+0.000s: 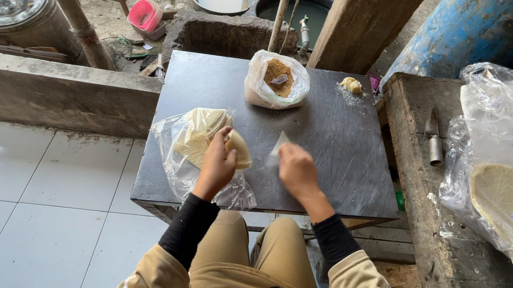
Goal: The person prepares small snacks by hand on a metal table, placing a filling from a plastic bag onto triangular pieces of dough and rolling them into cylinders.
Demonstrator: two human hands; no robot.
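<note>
Clear plastic bag [186, 156] under left hand [216, 162]; labelled crumb bag [276, 79] beyond

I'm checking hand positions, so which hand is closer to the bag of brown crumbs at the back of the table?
Right. The right hand is just below the bag of brown crumbs; the left hand sits further left, on the bag of wrappers.

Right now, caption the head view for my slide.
Left hand lifts a wrapper from its bag; right hand holds another over the metal table.
</note>
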